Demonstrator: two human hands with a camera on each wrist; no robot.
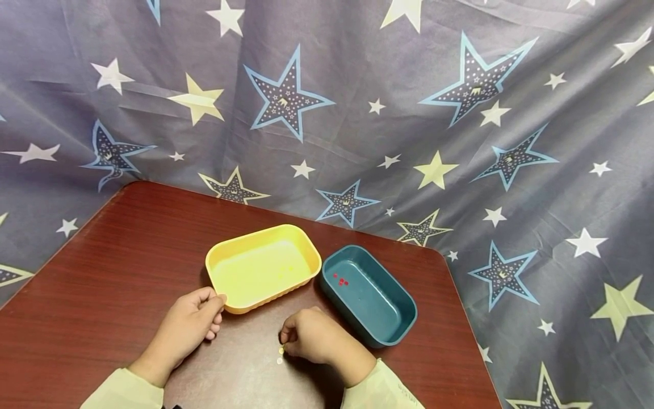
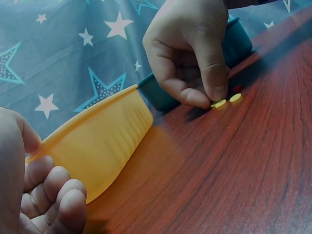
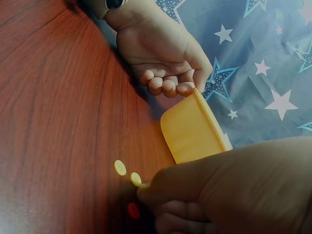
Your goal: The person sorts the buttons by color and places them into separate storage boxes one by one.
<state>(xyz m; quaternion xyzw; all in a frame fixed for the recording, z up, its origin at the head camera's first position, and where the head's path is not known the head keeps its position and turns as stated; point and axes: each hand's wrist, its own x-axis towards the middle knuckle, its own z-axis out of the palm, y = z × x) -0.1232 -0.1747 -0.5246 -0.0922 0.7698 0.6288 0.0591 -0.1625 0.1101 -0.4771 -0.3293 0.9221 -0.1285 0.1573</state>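
My left hand (image 1: 189,322) pinches the near left corner of a yellow tub (image 1: 265,304) by its rim, thumb on top. My right hand (image 1: 313,336) is low over the table in front of the tubs, thumb and forefinger together at a small round yellow button. Its edge barely shows at the fingertips in the left wrist view. Beside them two flat yellow buttons (image 2: 236,97) (image 3: 120,167) lie on the wood. A red button (image 3: 133,210) is close by, under the right hand. Inside the yellow tub are a few small yellow pieces (image 1: 290,267), hard to make out.
A dark teal tub (image 1: 406,335) stands right of the yellow one, with several red buttons (image 1: 342,282) at its far left end. Both sit on a reddish-brown wooden table (image 1: 153,244). A star-patterned curtain (image 1: 357,153) hangs behind and along the sides.
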